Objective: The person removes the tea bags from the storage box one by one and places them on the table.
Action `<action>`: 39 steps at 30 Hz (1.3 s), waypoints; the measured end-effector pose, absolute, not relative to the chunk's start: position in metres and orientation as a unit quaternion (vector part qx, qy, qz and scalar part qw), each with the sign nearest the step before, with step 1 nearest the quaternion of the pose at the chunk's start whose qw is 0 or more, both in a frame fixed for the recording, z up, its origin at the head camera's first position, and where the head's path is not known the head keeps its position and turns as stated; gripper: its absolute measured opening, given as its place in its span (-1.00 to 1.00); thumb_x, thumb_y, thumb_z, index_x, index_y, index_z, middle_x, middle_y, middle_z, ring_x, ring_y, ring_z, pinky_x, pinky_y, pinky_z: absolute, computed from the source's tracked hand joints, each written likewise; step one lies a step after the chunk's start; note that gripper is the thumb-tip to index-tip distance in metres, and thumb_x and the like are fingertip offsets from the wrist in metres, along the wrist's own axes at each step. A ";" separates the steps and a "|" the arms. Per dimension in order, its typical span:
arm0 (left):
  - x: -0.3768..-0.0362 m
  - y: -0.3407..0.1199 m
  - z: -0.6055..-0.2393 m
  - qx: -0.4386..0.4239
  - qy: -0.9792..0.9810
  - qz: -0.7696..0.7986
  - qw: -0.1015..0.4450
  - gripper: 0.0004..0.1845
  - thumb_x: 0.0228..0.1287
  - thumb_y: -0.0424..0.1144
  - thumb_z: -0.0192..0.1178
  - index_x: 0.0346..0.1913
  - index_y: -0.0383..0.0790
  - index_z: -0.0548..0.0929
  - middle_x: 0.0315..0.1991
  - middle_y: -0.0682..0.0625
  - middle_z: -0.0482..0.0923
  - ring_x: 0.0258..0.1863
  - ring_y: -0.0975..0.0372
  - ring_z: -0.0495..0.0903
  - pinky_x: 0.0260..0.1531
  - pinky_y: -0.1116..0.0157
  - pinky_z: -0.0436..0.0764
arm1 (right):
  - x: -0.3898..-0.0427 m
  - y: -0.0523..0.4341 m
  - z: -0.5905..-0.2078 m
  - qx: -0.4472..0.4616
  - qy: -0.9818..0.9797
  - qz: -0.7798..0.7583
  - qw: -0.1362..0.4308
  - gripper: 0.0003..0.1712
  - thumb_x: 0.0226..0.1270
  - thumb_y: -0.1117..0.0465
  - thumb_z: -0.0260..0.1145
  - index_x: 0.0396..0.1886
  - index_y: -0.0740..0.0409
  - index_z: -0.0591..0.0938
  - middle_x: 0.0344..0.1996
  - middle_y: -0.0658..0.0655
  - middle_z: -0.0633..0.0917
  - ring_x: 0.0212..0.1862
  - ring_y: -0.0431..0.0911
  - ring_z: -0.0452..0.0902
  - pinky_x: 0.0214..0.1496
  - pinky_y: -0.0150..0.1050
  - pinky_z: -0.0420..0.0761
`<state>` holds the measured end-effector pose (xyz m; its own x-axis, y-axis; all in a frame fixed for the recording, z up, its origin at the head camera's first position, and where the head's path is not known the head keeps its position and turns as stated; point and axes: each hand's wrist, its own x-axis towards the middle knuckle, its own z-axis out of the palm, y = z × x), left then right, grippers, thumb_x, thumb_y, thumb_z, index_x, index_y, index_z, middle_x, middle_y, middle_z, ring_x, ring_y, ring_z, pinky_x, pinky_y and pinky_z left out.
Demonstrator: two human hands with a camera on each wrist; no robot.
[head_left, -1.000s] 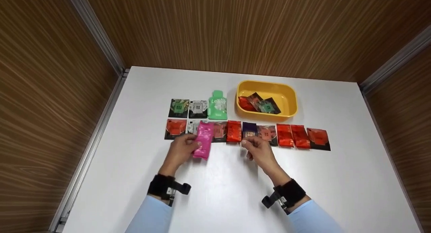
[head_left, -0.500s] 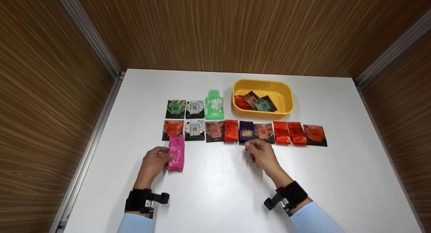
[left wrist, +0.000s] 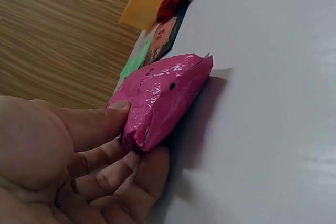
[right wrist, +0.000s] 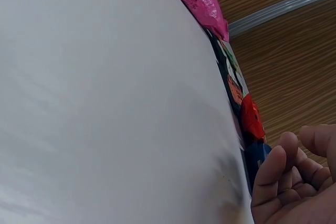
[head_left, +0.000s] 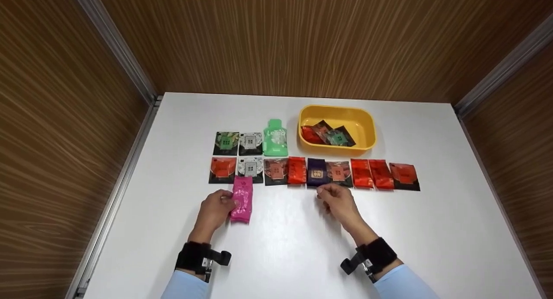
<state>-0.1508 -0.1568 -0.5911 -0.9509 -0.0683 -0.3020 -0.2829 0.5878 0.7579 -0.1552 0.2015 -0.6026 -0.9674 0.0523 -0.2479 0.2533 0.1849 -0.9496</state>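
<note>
Shifted rightward since half a second ago, the pink packet lies lower left of centre on the surface, long axis toward the packet row. Left hand pinches its left edge; right hand, loosely curled, holds nothing.

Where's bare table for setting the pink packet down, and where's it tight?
Bare: the white table between the two wrists, the strip left of the left hand gripping the pink packet, and right of the right hand. Crowded: the packet row below the yellow tub, edge to edge.
</note>
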 end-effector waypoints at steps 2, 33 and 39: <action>-0.151 -0.155 -0.590 -0.093 0.886 0.438 0.119 -0.64 0.39 -0.22 0.32 0.17 -0.30 0.70 -0.04 -0.19 0.78 -0.13 0.07 0.74 -0.08 0.11 0.67 | -0.156 0.202 -0.603 0.102 0.765 -0.631 0.079 -0.74 0.54 0.23 0.32 -0.03 0.39 0.73 -0.29 0.27 0.76 -0.53 -0.10 0.52 -0.52 -0.30 0.56; -0.160 -0.140 -0.577 -0.093 0.907 0.385 0.145 -0.69 0.39 -0.21 0.33 0.09 -0.29 0.73 -0.13 -0.16 0.79 -0.14 0.05 0.70 -0.15 0.11 0.63 | -0.177 0.222 -0.595 0.100 0.783 -0.606 0.096 -0.74 0.57 0.20 0.31 0.01 0.33 0.71 -0.25 0.27 0.74 -0.47 -0.10 0.56 -0.46 -0.31 0.60; -0.169 -0.134 -0.563 -0.094 0.903 0.395 0.138 -0.68 0.46 -0.18 0.27 0.14 -0.26 0.72 -0.07 -0.17 0.78 -0.17 0.08 0.72 -0.20 0.12 0.66 | -0.192 0.232 -0.584 0.072 0.805 -0.583 0.087 -0.70 0.57 0.20 0.30 0.05 0.37 0.69 -0.29 0.27 0.72 -0.46 -0.12 0.57 -0.46 -0.32 0.61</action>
